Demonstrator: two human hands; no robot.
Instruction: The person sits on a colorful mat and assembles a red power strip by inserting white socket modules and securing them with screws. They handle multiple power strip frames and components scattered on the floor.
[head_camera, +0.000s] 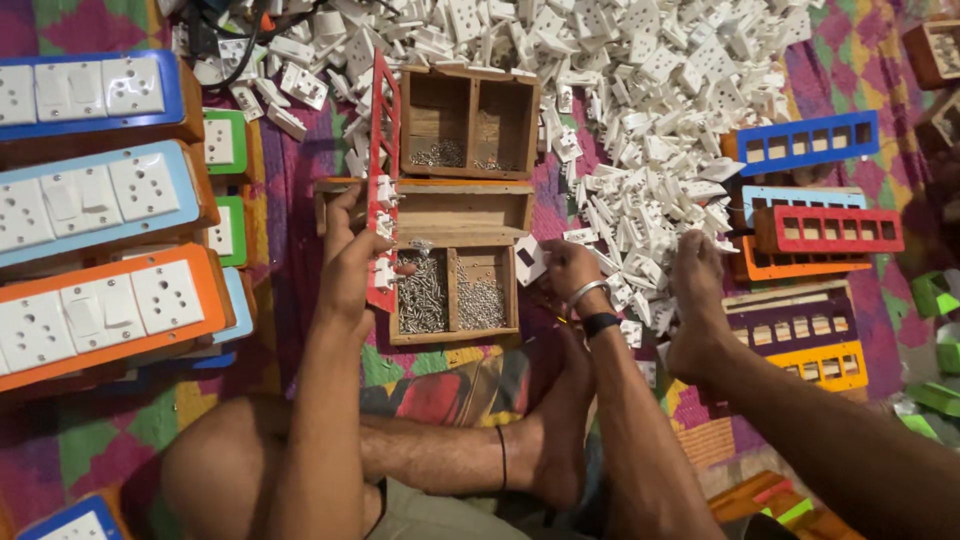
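A red switchboard frame (382, 180) stands on its long edge, upright against the left side of the wooden boxes, with white socket modules already seated in its lower openings. The left hand (350, 265) clasps the frame's lower part, thumb and fingers wrapped round it, apparently to keep it steady and its openings facing the right. The right hand (565, 265), wearing a metal bangle and a dark band at the wrist, pinches a white socket module (530, 260) just beside the low wooden tray (455, 290) whose two compartments hold screws. Behind the tray sits an open wooden box (468, 122) with a few screws in its bottom. A large heap of white modules (640, 90) spreads to the right and behind, within easy reach of the right hand. Finished boards in blue and orange (95, 210) crowd the left edge, and empty coloured frames (810, 215) lie at the right, leaving little bare mat (300, 150) between.
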